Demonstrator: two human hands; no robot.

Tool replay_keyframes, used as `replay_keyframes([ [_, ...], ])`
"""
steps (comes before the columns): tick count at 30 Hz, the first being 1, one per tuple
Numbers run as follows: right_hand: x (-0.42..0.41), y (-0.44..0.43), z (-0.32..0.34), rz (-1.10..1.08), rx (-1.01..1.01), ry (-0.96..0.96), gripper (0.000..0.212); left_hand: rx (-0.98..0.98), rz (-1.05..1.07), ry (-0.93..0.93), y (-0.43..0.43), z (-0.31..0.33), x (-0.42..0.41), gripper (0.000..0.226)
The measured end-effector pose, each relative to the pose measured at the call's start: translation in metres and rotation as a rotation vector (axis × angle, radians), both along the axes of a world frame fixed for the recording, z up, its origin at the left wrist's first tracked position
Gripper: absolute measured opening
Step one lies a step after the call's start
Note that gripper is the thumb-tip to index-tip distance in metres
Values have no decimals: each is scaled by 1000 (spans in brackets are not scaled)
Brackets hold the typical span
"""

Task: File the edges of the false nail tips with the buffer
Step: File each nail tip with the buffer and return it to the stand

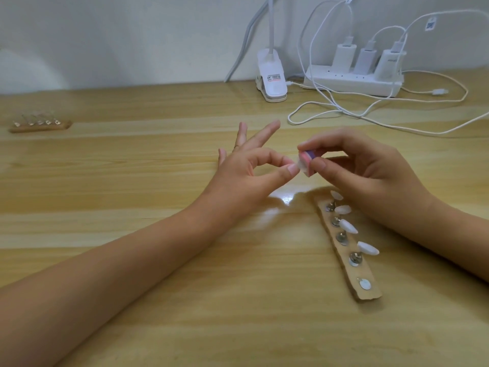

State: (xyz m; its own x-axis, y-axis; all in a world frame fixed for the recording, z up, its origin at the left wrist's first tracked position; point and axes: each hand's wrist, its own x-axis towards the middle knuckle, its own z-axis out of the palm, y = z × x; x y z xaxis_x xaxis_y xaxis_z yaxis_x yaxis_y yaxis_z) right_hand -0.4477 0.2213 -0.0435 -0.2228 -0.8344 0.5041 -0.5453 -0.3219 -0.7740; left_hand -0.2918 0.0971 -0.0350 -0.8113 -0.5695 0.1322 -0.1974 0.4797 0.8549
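Observation:
My left hand (246,170) pinches a small translucent false nail tip (380,163) between thumb and index finger, the other fingers spread. My right hand (365,168) grips a small pink, purple and white buffer block (386,161) between thumb and fingers, its face touching the tip. Both hands hover above the wooden table. Below my right hand lies a cardboard strip holder (349,260) with metal stands; several white nail tips (367,247) sit on the stands. The nearest stand (364,284) holds no tip.
A second cardboard holder (39,124) with several stands lies at the far left. At the back stand a white clip lamp (271,78) and a power strip (352,82) with three chargers; white cables (370,115) loop across the table behind my right hand.

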Motion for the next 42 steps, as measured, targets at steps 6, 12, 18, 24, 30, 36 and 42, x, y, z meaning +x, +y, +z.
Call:
replay_keyframes([
  [6, 3, -1, 0, 32, -38, 35, 19, 19, 6, 5, 0, 0, 1, 11],
  [12, 3, 0, 0, 30, -31, -14, 23, 15, 6, 17, 0, 0, 1, 9],
  [18, 3, 1, 1, 7, -59, 58, 24, -8, 25, 12, -1, -1, 1, 10],
  [24, 3, 1, 1, 0, -57, 46, 25, -10, 34, 9, -1, -2, 0, 9],
  [30, 3, 1, 2, -1, -32, 46, 24, -18, 33, 13, 0, -2, 0, 9],
  [36, 1, 1, 2, -4, -10, 61, 26, -27, 26, 23, 1, -2, 1, 8],
  [42, 1, 1, 1, -13, -23, 72, 24, -36, 34, 14, 0, -2, 0, 11],
])
